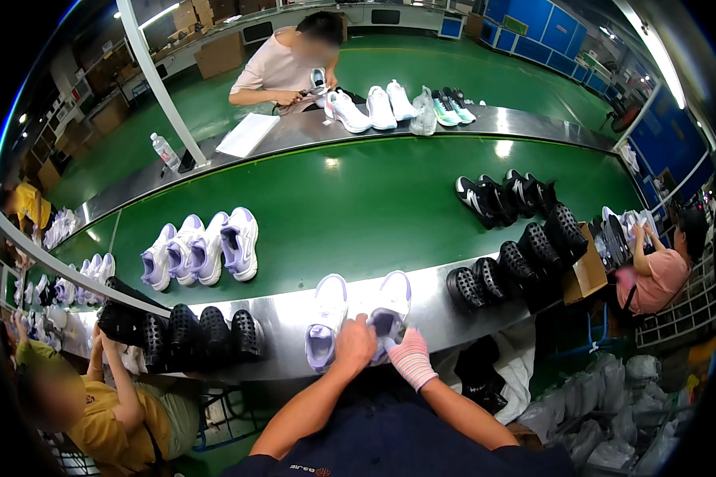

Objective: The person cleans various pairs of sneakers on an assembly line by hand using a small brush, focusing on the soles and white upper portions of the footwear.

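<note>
**Two hands at a pair of lilac-and-white shoes on a steel ledge**

The person's bare left hand [355,343] and the right hand [411,358] — the latter in a pink-and-white striped glove — meet over the heel end of the right shoe [391,306] of a white and lilac pair. Both hands are curled around that heel, gripping it; the fingertips themselves are hidden, so the exact pinch cannot be told. The left shoe [324,322] lies just beside it, toes pointing far, and the bare hand's edge touches or nearly touches it. Both shoes rest on the near steel ledge [286,318] that borders the green conveyor belt [358,207].

On the belt, left of centre, stands a row of four lilac shoes [203,250]; to the far right, a cluster of black sneakers [505,195]. Black perforated clogs [195,334] line the ledge to the left, and more black clogs [517,258] run along it to the right. Across the belt a seated person [282,67] handles a shoe beside a row of pale sneakers [382,107] — other workers sit at the near left and right edges.
</note>
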